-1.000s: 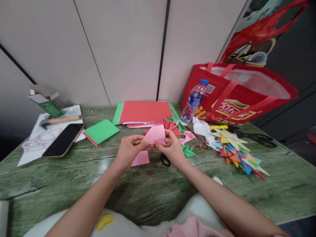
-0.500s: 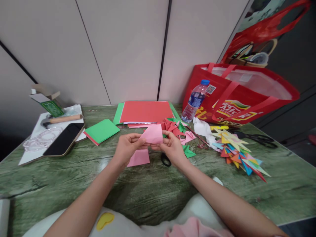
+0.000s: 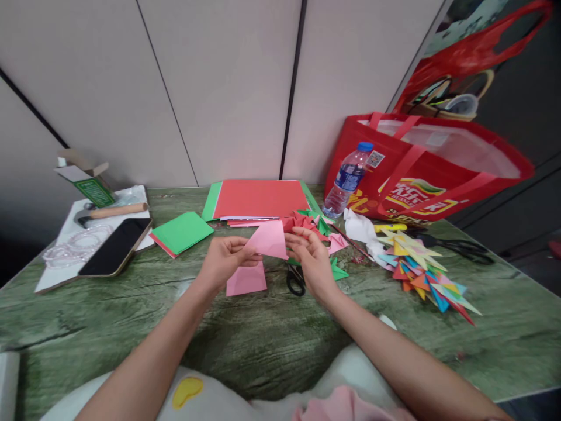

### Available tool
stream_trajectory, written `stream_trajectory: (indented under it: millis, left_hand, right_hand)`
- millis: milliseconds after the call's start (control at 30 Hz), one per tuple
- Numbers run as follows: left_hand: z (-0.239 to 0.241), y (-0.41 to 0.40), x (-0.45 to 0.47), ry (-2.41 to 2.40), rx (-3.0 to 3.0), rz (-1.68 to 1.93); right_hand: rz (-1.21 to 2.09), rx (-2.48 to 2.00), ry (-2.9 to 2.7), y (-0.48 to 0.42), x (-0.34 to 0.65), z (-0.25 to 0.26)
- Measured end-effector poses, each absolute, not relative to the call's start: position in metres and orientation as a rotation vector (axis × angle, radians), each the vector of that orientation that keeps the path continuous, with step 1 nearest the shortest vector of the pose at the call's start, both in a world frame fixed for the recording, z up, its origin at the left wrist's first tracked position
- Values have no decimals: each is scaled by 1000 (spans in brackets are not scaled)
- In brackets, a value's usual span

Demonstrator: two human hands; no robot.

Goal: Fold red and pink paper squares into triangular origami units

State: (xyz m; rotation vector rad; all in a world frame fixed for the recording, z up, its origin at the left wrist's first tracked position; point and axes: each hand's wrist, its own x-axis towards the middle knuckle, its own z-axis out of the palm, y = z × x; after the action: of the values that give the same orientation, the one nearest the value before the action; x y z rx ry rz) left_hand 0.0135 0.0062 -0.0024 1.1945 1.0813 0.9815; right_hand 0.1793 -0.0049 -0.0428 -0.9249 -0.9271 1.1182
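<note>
A sheet of pink paper is pinched at its left edge between the thumb and fingers of my left hand. It is held up above the table and looks slanted along one side. My right hand is at the sheet's right edge, its fingers parted and loosely curved; whether a fingertip touches the paper is hard to see. Below, another pink piece lies flat on the table. Partly behind my right hand lie black-handled scissors, of which mainly a handle loop shows.
Red and green folded paper pieces lie behind my right hand, near stacked red sheets. Green squares, a phone and a hammer are left. Rightward are a bottle, a red bag and colourful folded paper.
My right hand has shifted slightly right and its fingers have spread from the pink paper. More of the scissors' handle shows. My left hand keeps its pinch on the sheet.
</note>
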Motion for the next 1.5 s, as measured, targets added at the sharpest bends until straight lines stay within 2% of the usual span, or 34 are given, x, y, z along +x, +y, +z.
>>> stream_trajectory:
  millis: [167,267,567,933,1500]
  left_hand:
    - [-5,2,17,1101,1360,693]
    - [-7,0,18,1021,1496,640]
    - [-7,2,21,972,1569,887]
    - [-8,-4,21,973,1925,759]
    - [-11,0,27,1081,1712,844]
  right_hand:
    - [1020,-954,-1059,-8,181,-40]
    - [1047,-962,-1164,-11,181,-38]
    - [1105,-1029,-1234,-13,178,-37]
    - [1080,-1067,-1335,-12,177,-38]
    - [1084,-1073,-1314,-11,178,-41]
